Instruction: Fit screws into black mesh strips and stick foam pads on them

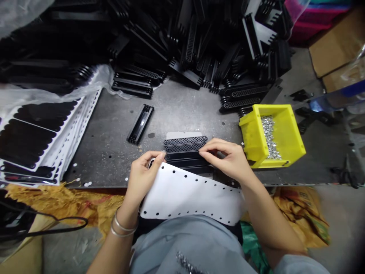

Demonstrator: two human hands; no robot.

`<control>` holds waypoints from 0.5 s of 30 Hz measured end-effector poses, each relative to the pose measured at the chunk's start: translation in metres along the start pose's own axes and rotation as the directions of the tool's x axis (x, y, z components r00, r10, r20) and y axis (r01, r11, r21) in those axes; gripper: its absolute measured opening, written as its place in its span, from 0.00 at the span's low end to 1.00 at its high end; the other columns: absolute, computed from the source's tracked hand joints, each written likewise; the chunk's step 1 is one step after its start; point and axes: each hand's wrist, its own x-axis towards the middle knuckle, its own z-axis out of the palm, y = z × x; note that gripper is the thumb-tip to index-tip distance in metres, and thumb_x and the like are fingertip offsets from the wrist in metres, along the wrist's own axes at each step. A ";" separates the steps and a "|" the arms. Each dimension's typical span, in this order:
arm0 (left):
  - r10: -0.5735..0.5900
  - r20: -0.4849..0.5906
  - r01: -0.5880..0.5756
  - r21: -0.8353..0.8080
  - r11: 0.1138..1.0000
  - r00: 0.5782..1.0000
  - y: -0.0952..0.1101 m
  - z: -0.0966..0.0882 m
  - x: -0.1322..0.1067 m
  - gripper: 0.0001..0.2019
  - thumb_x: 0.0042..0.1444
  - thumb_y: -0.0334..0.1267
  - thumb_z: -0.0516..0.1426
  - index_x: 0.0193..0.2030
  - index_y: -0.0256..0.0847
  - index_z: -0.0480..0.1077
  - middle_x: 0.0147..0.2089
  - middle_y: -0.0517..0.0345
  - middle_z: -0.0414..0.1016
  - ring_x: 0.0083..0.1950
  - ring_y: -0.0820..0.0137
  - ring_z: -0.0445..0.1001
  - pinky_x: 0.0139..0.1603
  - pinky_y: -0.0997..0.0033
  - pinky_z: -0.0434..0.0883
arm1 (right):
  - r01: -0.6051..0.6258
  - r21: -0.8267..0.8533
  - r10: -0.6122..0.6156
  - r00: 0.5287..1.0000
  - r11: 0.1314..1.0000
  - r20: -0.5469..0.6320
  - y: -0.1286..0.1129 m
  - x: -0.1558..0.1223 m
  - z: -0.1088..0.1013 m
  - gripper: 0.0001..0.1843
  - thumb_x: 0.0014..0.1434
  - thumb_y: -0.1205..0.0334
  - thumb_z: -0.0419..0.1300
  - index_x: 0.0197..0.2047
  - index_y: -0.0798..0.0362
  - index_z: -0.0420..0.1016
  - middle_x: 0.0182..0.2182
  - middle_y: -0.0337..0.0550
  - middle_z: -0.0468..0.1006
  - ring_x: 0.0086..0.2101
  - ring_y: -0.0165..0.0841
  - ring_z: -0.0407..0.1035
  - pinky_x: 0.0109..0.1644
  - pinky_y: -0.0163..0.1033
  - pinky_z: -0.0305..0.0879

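Observation:
My left hand (145, 175) pinches the upper left corner of a white sheet (191, 194) with rows of punched holes along its long edges. The sheet slopes down across my lap, over the table's front edge. Just beyond it lies a block of black plastic bars (185, 144) with a lattice pattern on the far ones, above a pale plate (182, 134). My right hand (226, 156) has thumb and forefinger closed together at the right end of these bars; whatever is between the fingertips is too small to make out.
A yellow bin (288, 133) of small shiny metal pieces stands at right. One loose black plastic part (140, 124) lies left of centre. Stacked black-and-white sheets (42, 133) are at far left. Black plastic parts (194, 42) pile up along the back; a cardboard box (336, 49) is at upper right.

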 end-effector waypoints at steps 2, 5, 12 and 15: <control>0.006 0.012 -0.005 -0.009 1.000 1.000 -0.001 0.000 -0.001 0.11 0.61 0.48 0.65 0.38 0.42 0.81 0.35 0.58 0.82 0.39 0.67 0.79 0.45 0.69 0.74 | -0.040 0.129 0.044 0.999 0.991 -0.025 -0.004 -0.003 0.003 0.03 0.63 0.62 0.68 0.36 0.50 0.84 0.34 0.42 0.83 0.35 0.33 0.75 0.35 0.40 0.70; 0.015 -0.032 -0.017 -0.068 0.998 0.999 0.002 -0.001 -0.006 0.13 0.64 0.49 0.63 0.41 0.41 0.81 0.37 0.56 0.82 0.39 0.68 0.78 0.42 0.72 0.72 | -0.013 0.258 0.030 0.998 0.966 -0.061 -0.020 -0.009 0.015 0.01 0.62 0.63 0.70 0.37 0.49 0.85 0.34 0.42 0.83 0.35 0.33 0.75 0.34 0.40 0.70; -0.049 0.041 0.061 -0.348 0.936 0.998 0.012 -0.017 -0.029 0.25 0.62 0.61 0.62 0.50 0.40 0.79 0.37 0.57 0.79 0.25 0.77 0.65 0.25 0.78 0.64 | 0.186 0.317 -0.197 0.980 0.930 0.003 -0.059 -0.003 0.053 0.04 0.63 0.68 0.68 0.41 0.50 0.84 0.34 0.41 0.82 0.33 0.30 0.75 0.32 0.37 0.68; -0.131 -0.035 0.106 -0.405 0.908 0.991 0.011 -0.022 -0.035 0.20 0.58 0.58 0.66 0.42 0.41 0.78 0.31 0.61 0.76 0.24 0.78 0.65 0.24 0.79 0.64 | 0.274 0.051 -0.273 0.962 0.960 -0.026 -0.062 -0.005 0.056 0.07 0.65 0.65 0.67 0.47 0.49 0.83 0.40 0.44 0.83 0.40 0.35 0.77 0.42 0.43 0.75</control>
